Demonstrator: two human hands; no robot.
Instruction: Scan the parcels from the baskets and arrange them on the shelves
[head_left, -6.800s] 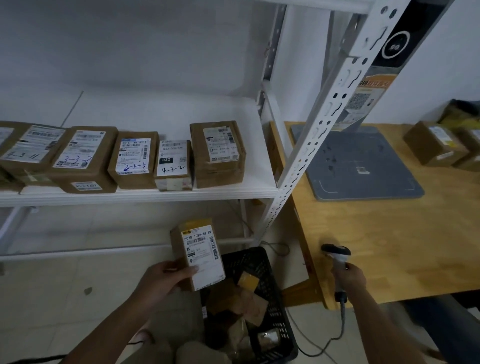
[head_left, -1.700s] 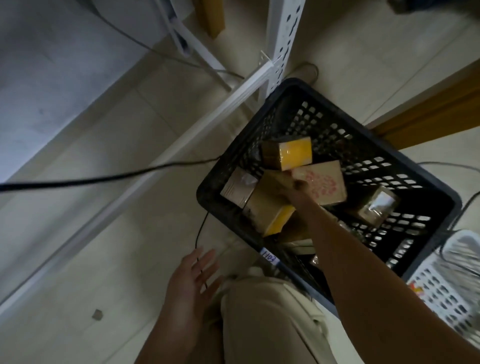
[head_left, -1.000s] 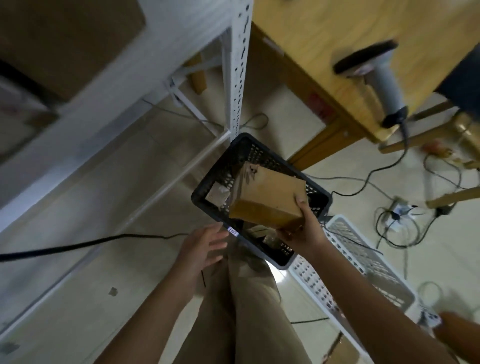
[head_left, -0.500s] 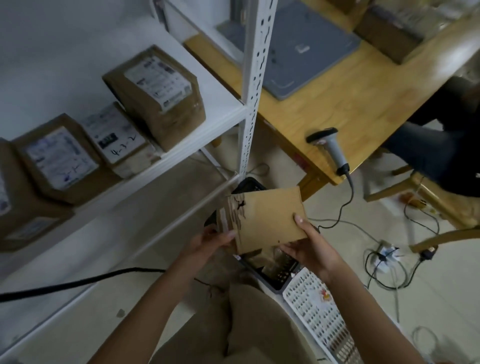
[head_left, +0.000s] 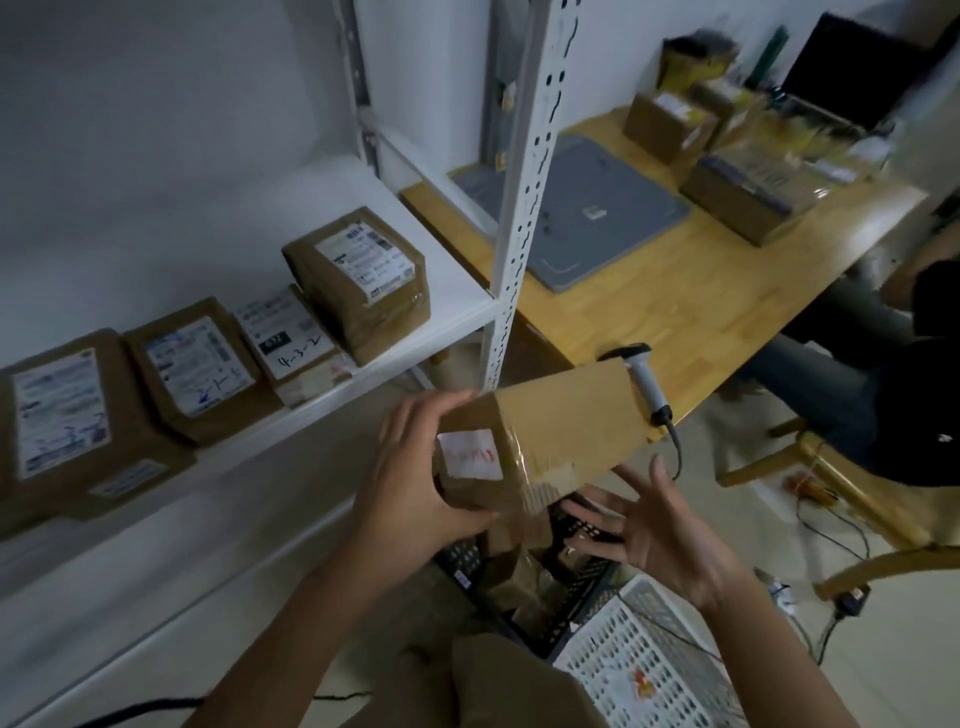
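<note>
A brown taped cardboard parcel (head_left: 561, 421) with a small white label on its near end is held up in front of me. My left hand (head_left: 415, 483) grips that near end, fingers curled over the top and thumb underneath. My right hand (head_left: 654, 530) is spread open just below the parcel's right side, apart from it. Under both hands sits the black basket (head_left: 566, 618) with more brown parcels inside. A grey handheld scanner (head_left: 647, 382) lies at the wooden table's near edge, partly hidden behind the parcel. Several labelled parcels (head_left: 358, 283) stand in a row on the white shelf (head_left: 457, 296).
A white perforated basket (head_left: 649, 670) stands right of the black one. The wooden table (head_left: 675, 291) carries a grey pad, boxes and a dark monitor. A seated person (head_left: 893, 364) is at the right on a wooden chair. Cables lie on the floor. A white shelf upright (head_left: 524, 182) rises between shelf and table.
I lifted the parcel out of the black basket with my right hand, took it in my left hand, turned its labelled end toward me, and my right hand has let go.
</note>
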